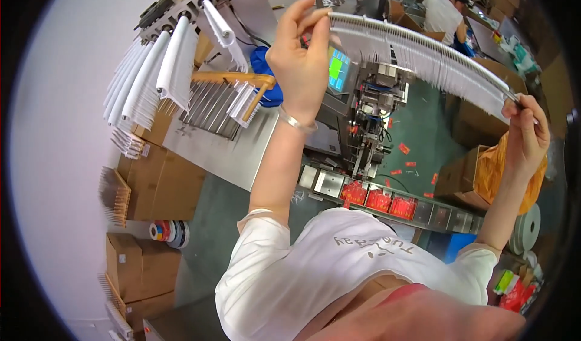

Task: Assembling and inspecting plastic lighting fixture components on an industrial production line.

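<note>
Raised in front of me is a long thin rod strung with a dense row of thin white pieces (423, 56), which hang from it like a fringe. My left hand (299, 59) pinches the far-left end between thumb and fingers. At the other end my right hand (526, 135) is closed around the bare dark tip of the rod. The rod bows slightly and slopes down to the right. Below it stands a metal machine (381, 99) beside a lit touch screen (338, 69). A conveyor of metal trays (330, 183) runs in front of me, some holding red packets (379, 200).
Similar white-fringed rods (175, 56) hang from a rack at upper left. A wooden-edged rack of metal rods (212, 102) lies on the grey table (227, 153). Cardboard boxes (163, 183) stand at left. Red packets (404, 148) litter the green floor. Another person (445, 14) sits at upper right.
</note>
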Demonstrator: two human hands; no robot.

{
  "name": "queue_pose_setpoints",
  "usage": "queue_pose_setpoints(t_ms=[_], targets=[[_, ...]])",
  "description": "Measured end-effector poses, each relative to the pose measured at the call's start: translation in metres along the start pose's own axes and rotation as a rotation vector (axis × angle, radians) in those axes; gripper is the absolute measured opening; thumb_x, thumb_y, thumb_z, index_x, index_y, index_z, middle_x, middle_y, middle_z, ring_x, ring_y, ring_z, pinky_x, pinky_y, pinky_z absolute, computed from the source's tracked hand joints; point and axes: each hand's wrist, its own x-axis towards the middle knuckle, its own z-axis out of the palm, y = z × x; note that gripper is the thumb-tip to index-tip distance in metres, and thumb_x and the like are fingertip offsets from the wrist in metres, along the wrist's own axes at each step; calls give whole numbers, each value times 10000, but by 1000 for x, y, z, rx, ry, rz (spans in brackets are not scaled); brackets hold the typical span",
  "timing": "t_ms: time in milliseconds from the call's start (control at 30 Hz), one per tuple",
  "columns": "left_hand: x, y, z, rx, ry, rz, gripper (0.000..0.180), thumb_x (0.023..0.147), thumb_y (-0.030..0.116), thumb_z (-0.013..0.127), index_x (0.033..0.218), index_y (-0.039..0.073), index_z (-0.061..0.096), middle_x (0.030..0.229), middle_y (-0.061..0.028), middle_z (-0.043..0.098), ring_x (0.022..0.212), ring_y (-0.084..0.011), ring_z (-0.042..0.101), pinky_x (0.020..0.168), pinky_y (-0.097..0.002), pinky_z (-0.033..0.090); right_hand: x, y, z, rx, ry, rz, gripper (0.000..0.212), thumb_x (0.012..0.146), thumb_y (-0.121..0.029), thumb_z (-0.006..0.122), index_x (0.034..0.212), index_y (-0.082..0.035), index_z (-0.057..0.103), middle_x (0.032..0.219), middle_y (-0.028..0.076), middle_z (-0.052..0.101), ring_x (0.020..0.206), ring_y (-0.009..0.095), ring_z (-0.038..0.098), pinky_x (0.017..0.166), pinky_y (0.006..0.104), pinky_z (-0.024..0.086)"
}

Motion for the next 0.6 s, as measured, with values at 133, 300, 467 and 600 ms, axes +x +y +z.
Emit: queue_pose_setpoints(t_ms=[133,300,467,600], targets=[[19,7,6,202,2,119,270,847,33,623,1109,-5,569,909,-63,691,829,-119,619,795,-241,466,23,13,-1,-74,-53,-129,243,914,-93,554,1104,53,594,965,155,616,858,215,597,824,307,461],[29,13,2,245,-17,106,311,846,-36,584,1152,14,562,960,-126,624,884,-216,650,736,-271,500,40,26,-14,-71,-25,-163,259,924,-78,533,1116,92,570,1008,166,614,916,240,614,881,321,468],[37,7,3,121,-14,215,299,851,-71,557,1144,-9,557,967,-113,629,904,-171,641,767,-256,495,42,26,-12,-108,-46,-225,278,946,-72,482,1148,110,542,1064,189,603,953,270,613,926,338,449],[42,5,0,180,-5,189,307,856,-72,544,1158,-17,542,977,-116,624,918,-174,639,783,-263,497,46,18,4,-250,-181,-326,253,934,-21,460,1143,87,554,1146,212,574,988,298,606,949,418,435]])
